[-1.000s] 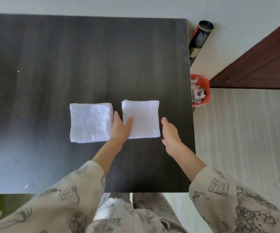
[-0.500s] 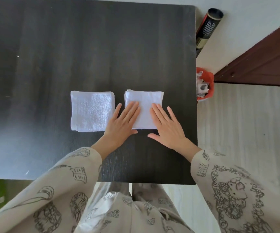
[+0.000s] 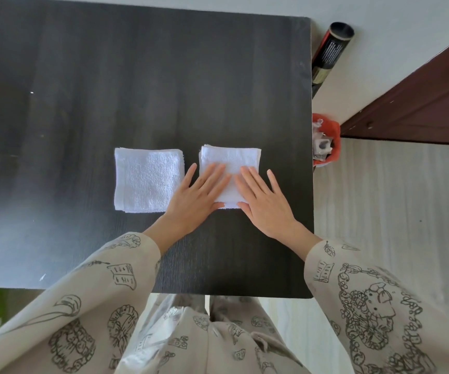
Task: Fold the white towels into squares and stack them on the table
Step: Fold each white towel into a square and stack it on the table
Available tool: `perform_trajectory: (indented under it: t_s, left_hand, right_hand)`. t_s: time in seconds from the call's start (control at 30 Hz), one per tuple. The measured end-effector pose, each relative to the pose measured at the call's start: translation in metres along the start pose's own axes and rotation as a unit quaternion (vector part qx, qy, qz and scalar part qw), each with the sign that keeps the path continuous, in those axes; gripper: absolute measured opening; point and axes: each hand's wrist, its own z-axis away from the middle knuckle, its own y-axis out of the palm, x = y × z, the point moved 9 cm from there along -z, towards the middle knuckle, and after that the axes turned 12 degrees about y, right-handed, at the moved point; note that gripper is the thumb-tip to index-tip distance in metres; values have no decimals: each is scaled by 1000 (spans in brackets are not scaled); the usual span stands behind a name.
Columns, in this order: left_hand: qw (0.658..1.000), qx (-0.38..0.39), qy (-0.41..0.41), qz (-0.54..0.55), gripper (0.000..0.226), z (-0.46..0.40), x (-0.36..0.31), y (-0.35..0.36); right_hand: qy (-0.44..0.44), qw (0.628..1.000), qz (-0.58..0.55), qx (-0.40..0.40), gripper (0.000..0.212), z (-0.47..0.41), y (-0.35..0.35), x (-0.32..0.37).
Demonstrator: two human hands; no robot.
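Both hands slid further onto one of two towels (image 3: 230,160).

Our left hand (image 3: 194,199) and right hand (image 3: 265,202) lie flat side by side, fingers straight and spread, pointing away from us.

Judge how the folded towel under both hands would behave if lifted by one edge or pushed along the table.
The right towel shows stacked terry layers at its edges, so lifted by one edge it would probably droop and unfold. Pushed flat, as the left hand and right hand press it, it likely slides on the smooth dark table.
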Motion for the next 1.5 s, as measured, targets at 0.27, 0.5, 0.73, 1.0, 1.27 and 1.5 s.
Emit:
perform_trajectory:
  t_s: [0.27,0.5,0.73,1.0,1.27,1.5]
  left_hand:
    - [1000,6,-7,19,59,3,1,-4]
    - [998,37,-13,39,57,2,2,-3]
    - [990,116,-36,74,67,9,3,12]
    - [935,-63,-226,266,53,57,51,-25]
    - [604,-145,-544,564,39,156,133,25]
    - [553,-55,-482,678,61,137,135,48]
  right_hand:
    - [-13,1000,15,-16,65,-1,-5,1]
    - [-4,1000,16,-11,60,-3,-9,0]
    - [10,996,6,89,64,2,2,0]
    - [62,982,-168,54,49,7,-45,24]
    - [182,830,-486,205,43,-43,-67,108]
    - [456,617,-551,327,60,-56,-26,132]
